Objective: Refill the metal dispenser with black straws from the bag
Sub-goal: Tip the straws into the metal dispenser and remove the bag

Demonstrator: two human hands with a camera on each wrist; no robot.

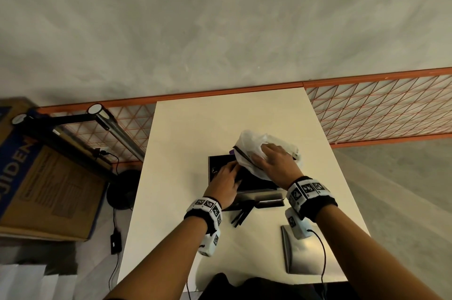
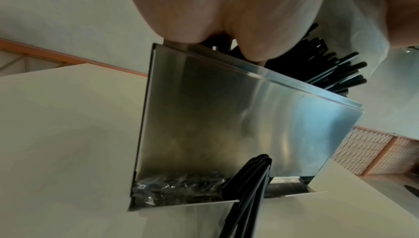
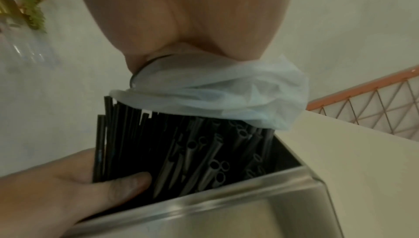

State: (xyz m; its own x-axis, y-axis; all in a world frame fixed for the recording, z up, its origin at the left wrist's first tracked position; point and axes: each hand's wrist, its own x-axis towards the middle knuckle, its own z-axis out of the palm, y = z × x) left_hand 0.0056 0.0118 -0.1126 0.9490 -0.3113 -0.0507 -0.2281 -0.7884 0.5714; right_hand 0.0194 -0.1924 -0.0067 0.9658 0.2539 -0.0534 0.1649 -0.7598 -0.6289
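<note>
An open metal dispenser (image 1: 217, 165) stands mid-table; its brushed front wall (image 2: 238, 125) fills the left wrist view. Over its mouth my right hand (image 1: 265, 155) grips a white plastic bag (image 1: 254, 140), tilted mouth-down. A bundle of black straws (image 3: 181, 148) hangs from the bag (image 3: 215, 94) into the dispenser. My left hand (image 1: 232, 170) reaches into the top and holds the straws, thumb (image 3: 118, 184) pressed against the bundle. A few straws (image 1: 242, 216) poke out of the bottom slot onto the table (image 1: 186, 133).
A flat metal lid (image 1: 303, 258) lies on the table near my right forearm. An orange mesh railing (image 1: 379, 108) runs behind the table. Left of the table are a cardboard box (image 1: 36, 177), a black lamp arm (image 1: 105, 121) and cables on the floor.
</note>
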